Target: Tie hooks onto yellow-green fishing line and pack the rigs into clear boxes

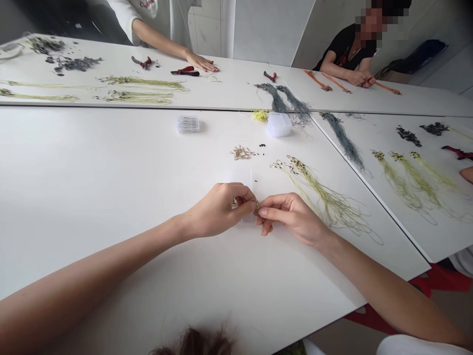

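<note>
Both hands work close together near the middle of the white tabletop (111,167). The left hand (218,209) is curled, its thumb and fingers pressed together, and the right hand (291,217) pinches the same way, the two meeting at a small metal hook (257,204), too tiny to show in detail. A flat clear plastic box (241,177) lies partly under them. Just right of the right hand fans a bundle of yellow-green fishing lines (325,202), and above the hands sits a small heap of loose hooks (243,153). Farther up stand two clear plastic boxes (187,124) (279,124). The tabletop stretches well to the left of the hands, while its right edge (369,197) slants down close beyond the line ends. Past the far seam, a co-worker's hand (201,61) lies flat beside red-handled pliers (185,71).
</note>
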{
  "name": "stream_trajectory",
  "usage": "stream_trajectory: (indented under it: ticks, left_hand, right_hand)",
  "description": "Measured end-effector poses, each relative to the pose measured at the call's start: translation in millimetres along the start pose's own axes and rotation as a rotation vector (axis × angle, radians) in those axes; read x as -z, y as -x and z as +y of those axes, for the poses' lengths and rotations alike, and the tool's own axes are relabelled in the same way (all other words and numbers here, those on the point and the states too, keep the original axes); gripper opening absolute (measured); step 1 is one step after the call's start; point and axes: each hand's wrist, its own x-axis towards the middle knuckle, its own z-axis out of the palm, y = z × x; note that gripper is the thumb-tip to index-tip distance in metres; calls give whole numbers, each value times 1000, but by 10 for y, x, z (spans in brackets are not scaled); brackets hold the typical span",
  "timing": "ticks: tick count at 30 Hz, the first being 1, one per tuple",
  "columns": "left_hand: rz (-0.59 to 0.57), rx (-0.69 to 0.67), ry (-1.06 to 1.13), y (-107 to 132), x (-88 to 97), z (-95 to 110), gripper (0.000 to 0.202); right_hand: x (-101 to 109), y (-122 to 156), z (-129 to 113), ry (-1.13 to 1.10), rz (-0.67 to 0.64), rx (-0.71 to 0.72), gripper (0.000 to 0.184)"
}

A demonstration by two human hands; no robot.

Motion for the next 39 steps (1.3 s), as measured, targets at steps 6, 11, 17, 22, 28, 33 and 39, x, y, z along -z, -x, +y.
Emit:
stream_trajectory:
  ticks: [6,11,17,22,28,33,39]
  left_hand:
    - [35,-92,-7,-19,20,-64,24]
    - [-6,-138,-16,-41,28,-114,21]
    - [-53,-80,12,-43,80,-79,17]
    - [-50,-58,45,-50,77,-61,22]
    - [-71,-61,18,-44,63,-59,24]
    - [-76,-36,12,-43,80,-73,22]
    - [-93,-12,76,-41,78,-67,23]
  right_hand:
    - [-4,-1,-14,-29,-21,-19,16]
    - [4,-5,-13,-63,-47,-66,16]
    - [13,1,-19,-43,-34,-73,15]
    - [5,-3,-16,-27,-15,-89,17]
    - [4,-5,-19,-22,-15,-86,17]
    - [9,3,-21,-25,-14,-85,17]
    - [-6,9,-21,-2,-2,-78,19]
